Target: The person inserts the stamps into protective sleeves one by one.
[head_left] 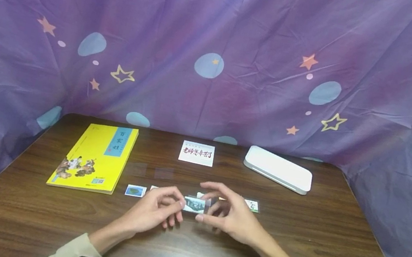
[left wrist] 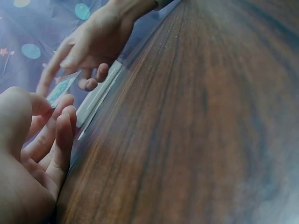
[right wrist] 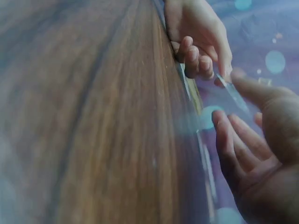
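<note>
Pinching a small rectangular card with a grey-green landscape picture [head_left: 194, 205] at its nine o'clock edge, the left hand [head_left: 156, 209] has finger and thumb close together in the head view. At the card's three o'clock side, the right hand [head_left: 233, 218] spreads its thumb and forefinger wide; whether either touches the card, I cannot tell. A snatched grab there could bend the card or knock it loose. Toward nine o'clock lies a small blue-bordered picture card [head_left: 135, 191], which a trailing left finger might nudge.

In the left wrist view, the landscape card tilts above the brown wood-grain table [left wrist: 187, 121], with the right hand toward one o'clock; a weak pinch could let it drop.

In the right wrist view, the left hand sits toward eleven o'clock of the card. The right thumb blurs near it, so mistimed contact might twist the card.
</note>
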### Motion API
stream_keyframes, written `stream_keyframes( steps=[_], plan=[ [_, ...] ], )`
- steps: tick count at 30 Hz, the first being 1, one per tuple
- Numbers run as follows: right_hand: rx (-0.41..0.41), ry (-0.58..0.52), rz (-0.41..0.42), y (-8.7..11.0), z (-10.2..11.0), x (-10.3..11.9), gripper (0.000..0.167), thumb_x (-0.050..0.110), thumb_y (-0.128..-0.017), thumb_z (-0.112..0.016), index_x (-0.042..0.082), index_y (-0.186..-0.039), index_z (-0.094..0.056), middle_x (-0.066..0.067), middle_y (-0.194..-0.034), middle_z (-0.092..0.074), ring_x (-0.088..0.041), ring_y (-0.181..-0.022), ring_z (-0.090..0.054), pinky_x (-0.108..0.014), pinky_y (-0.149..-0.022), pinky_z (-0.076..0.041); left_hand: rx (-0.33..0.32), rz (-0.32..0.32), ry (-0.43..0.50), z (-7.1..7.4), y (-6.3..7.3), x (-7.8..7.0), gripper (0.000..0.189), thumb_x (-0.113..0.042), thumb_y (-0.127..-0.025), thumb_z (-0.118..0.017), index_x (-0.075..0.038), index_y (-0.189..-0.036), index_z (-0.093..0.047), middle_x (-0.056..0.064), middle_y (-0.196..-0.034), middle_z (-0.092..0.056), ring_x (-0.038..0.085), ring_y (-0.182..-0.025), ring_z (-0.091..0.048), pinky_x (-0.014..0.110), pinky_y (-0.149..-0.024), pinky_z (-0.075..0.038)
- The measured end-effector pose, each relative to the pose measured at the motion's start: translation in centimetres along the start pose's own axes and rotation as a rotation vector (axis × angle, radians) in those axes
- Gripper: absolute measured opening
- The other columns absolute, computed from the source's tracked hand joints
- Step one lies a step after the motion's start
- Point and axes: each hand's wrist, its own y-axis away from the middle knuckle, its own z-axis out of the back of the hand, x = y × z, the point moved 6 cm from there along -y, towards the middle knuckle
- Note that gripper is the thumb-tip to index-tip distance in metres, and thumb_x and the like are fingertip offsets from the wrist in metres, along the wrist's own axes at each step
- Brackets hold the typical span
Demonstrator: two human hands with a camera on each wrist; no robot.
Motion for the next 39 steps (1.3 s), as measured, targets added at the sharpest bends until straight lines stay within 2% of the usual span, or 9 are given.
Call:
stream_keyframes(
  steps=[2, 4, 7, 16, 21, 26, 33, 39],
  plan=[
    [-0.001, 0.091, 0.061, 0.0, -0.3, 0.8, 0.074, 0.028, -0.086, -0.094, 0.023, -0.151, -0.058, -0.001, -0.108, -0.078, -0.016, -0.070, -0.074, -0.036, -0.057, -0.064, 0.004, -0.004, -0.004, 0.0, 0.0, -0.1, 0.017, -0.025, -0.108, -0.068, -0.009, -0.112, -0.071, 0.011, -0.088, -0.079, 0.016, -0.067, -0.068, 0.030, -0.060, -0.062],
    [-0.009, 0.166, 0.104, 0.1, -0.6, 1.3, 0.069, 0.028, -0.086, -0.094, 0.023, -0.147, -0.062, 0.004, -0.093, -0.078, -0.010, -0.066, -0.071, -0.032, -0.058, -0.062, 0.008, -0.005, -0.005, 0.0, 0.0, -0.2, 0.017, -0.024, -0.107, -0.068, -0.008, -0.112, -0.071, 0.011, -0.088, -0.079, 0.016, -0.067, -0.068, 0.029, -0.060, -0.062],
    [-0.018, 0.213, 0.122, 0.2, -0.9, 1.6, 0.061, 0.026, -0.088, -0.092, 0.018, -0.142, -0.066, 0.007, -0.078, -0.074, -0.006, -0.061, -0.067, -0.029, -0.056, -0.060, 0.012, -0.007, -0.004, 0.0, 0.0, -0.3, 0.018, -0.024, -0.107, -0.068, -0.007, -0.112, -0.072, 0.012, -0.088, -0.079, 0.017, -0.068, -0.068, 0.028, -0.060, -0.061],
    [-0.029, 0.219, 0.111, 0.3, -0.9, 1.8, 0.049, 0.024, -0.090, -0.090, 0.023, -0.135, -0.070, 0.009, -0.079, -0.071, -0.006, -0.059, -0.065, -0.028, -0.051, -0.057, 0.043, -0.012, -0.007, -0.1, 0.0, -0.4, 0.019, -0.024, -0.107, -0.068, -0.006, -0.113, -0.072, 0.014, -0.089, -0.080, 0.017, -0.070, -0.068, 0.025, -0.062, -0.059],
    [0.001, 0.143, 0.098, 0.3, -1.0, 1.9, 0.047, 0.024, -0.092, -0.088, 0.022, -0.135, -0.069, 0.003, -0.080, -0.074, -0.015, -0.057, -0.070, -0.031, -0.049, -0.059, 0.061, -0.015, 0.015, -0.2, 0.0, -0.4, 0.019, -0.023, -0.108, -0.068, -0.006, -0.114, -0.072, 0.014, -0.090, -0.079, 0.017, -0.071, -0.068, 0.025, -0.063, -0.058],
    [0.024, 0.101, 0.112, 0.4, -1.1, 2.0, 0.054, 0.024, -0.092, -0.088, 0.016, -0.141, -0.066, 0.001, -0.082, -0.077, -0.022, -0.059, -0.073, -0.033, -0.054, -0.062, 0.060, -0.018, 0.028, -0.2, 0.0, -0.5, 0.021, -0.025, -0.108, -0.067, -0.005, -0.114, -0.072, 0.014, -0.090, -0.079, 0.017, -0.072, -0.069, 0.025, -0.064, -0.058],
    [0.010, 0.127, 0.147, 0.6, -1.0, 2.6, 0.053, 0.029, -0.092, -0.089, 0.018, -0.140, -0.068, 0.004, -0.085, -0.076, -0.013, -0.062, -0.071, -0.030, -0.059, -0.063, 0.046, -0.012, 0.082, -0.4, 0.3, -0.8, 0.022, -0.026, -0.108, -0.067, -0.005, -0.115, -0.071, 0.011, -0.086, -0.080, 0.015, -0.067, -0.069, 0.023, -0.060, -0.056],
    [-0.002, 0.147, 0.161, 0.6, -0.9, 2.8, 0.050, 0.031, -0.093, -0.087, 0.019, -0.138, -0.069, 0.005, -0.087, -0.076, -0.006, -0.063, -0.069, -0.030, -0.059, -0.062, 0.047, -0.039, 0.081, -0.6, 0.4, -1.0, 0.022, -0.025, -0.109, -0.066, -0.004, -0.115, -0.070, 0.013, -0.086, -0.080, 0.014, -0.066, -0.068, 0.024, -0.059, -0.056]
  ],
)
